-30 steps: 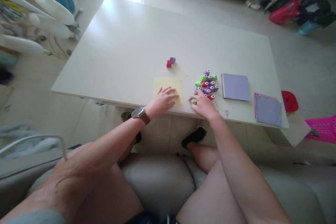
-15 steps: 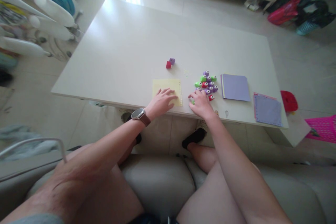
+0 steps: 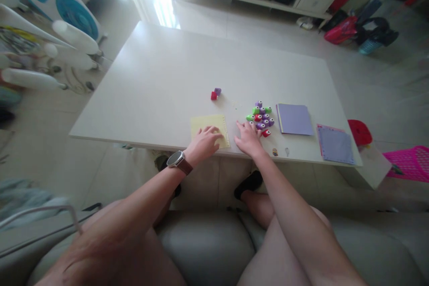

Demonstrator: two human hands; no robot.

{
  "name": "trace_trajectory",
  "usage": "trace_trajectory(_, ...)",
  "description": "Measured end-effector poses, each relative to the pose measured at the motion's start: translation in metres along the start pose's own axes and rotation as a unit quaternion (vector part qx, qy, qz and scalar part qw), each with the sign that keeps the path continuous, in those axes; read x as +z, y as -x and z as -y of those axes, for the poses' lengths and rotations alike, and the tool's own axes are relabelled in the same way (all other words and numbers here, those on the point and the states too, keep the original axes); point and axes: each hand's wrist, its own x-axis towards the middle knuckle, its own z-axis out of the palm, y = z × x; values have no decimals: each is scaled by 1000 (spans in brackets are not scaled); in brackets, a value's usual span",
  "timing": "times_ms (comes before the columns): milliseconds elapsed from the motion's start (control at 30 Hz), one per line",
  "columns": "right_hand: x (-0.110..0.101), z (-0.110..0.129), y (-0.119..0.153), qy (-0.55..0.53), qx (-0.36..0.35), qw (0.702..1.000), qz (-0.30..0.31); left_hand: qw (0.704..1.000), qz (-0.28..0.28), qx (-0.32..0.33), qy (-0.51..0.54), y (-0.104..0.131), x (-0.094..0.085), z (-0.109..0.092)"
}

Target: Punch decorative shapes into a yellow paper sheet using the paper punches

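My left hand (image 3: 205,143), with a watch (image 3: 176,159) on its wrist, lies open on a yellow sheet of paper (image 3: 208,121) near the table's front edge. The sheet's right edge has a row of small cut-outs. Right of the sheet, my right hand (image 3: 248,138) rests low over the table with its fingers apart. What lies under its palm is hidden. Touching or close beside its fingers is a cluster of small craft punches in purple (image 3: 266,116), green (image 3: 256,110) and red (image 3: 266,133). A red punch (image 3: 213,96) and a purple punch (image 3: 217,91) stand apart beyond the sheet.
On the white table (image 3: 161,85), a stack of purple paper (image 3: 295,119) lies right of the punches. Farther right are sheets with punched edges (image 3: 335,144). Two small flat pieces, one a brown sticker-like one (image 3: 275,152), lie by the front edge. A pink basket (image 3: 407,164) stands right.
The view has tilted up a little. The green punch that showed under my right hand is no longer visible. My left hand stays on the yellow sheet.
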Motion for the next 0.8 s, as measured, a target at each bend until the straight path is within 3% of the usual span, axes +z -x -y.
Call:
trace_trajectory(333,3,4,-4,-17,-1,1000,-9,999,25,-21,-17,4,-3,-9)
trace_trajectory(533,4,7,-20,-28,21,999,-7,997,65,-39,-27,9,-5,-19)
trace_trajectory(800,2,-6,-41,-86,44,990,-106,996,73,-57,-10,11,-16,-18)
